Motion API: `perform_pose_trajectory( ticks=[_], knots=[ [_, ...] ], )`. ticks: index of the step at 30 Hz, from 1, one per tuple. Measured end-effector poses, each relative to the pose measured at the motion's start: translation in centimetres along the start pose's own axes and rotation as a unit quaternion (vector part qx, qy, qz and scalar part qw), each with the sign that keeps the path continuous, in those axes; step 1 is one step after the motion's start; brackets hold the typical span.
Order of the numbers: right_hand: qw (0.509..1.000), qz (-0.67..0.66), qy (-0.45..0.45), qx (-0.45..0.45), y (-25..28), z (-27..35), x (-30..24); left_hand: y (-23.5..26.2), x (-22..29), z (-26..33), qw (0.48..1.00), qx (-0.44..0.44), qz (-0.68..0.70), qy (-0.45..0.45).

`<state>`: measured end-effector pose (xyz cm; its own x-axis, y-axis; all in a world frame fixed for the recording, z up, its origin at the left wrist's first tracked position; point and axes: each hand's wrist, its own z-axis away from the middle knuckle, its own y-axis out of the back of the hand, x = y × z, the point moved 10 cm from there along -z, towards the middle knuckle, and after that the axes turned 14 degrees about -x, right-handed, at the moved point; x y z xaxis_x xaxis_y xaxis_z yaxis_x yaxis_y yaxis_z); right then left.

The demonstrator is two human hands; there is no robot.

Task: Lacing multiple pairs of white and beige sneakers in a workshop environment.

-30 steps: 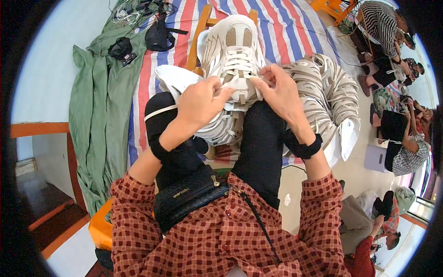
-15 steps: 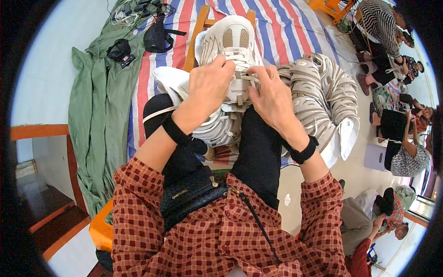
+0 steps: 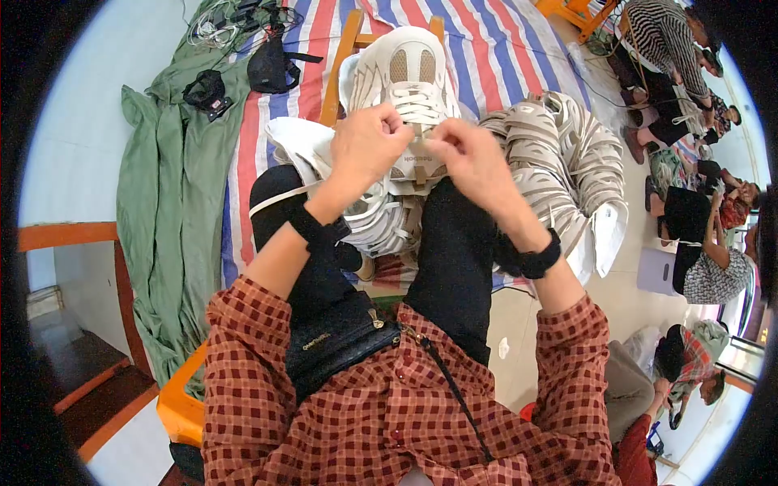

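A pale shoe (image 3: 412, 71) lies at twelve o'clock, probably light, soft and best gripped by its sides, with the left hand (image 3: 369, 146) at eight o'clock of its laces (image 3: 420, 102) and the right hand (image 3: 472, 160) at four, both with thumb and finger together, any pinched lace indiscernible, and shoe tops (image 3: 590, 166) stacked at two.
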<state>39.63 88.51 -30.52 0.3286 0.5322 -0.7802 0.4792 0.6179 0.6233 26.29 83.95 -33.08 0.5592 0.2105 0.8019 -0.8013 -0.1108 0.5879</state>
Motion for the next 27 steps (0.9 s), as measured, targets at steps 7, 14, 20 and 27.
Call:
perform_pose_trajectory(
  ticks=[7, 14, 20, 27],
  knots=[
    [0.941, -0.204, -0.237, -0.126, 0.2, 2.0, 5.7, 0.7, 1.2, 2.6, 0.995, 0.067, 0.012, -0.068],
    [0.996, 0.048, 0.023, 0.076, 2.5, 0.0, -0.8, 0.0, 2.6, 2.7, 0.987, 0.063, -0.135, -0.067],
    [0.940, 0.325, 0.104, 0.012, -0.1, -0.5, -4.6, 0.0, 2.9, 2.5, 0.987, 0.049, -0.137, -0.070],
    [0.871, 0.484, 0.049, -0.072, -2.4, -1.8, -4.0, 0.1, 3.3, 2.9, 0.984, 0.058, -0.132, -0.106]
  ],
)
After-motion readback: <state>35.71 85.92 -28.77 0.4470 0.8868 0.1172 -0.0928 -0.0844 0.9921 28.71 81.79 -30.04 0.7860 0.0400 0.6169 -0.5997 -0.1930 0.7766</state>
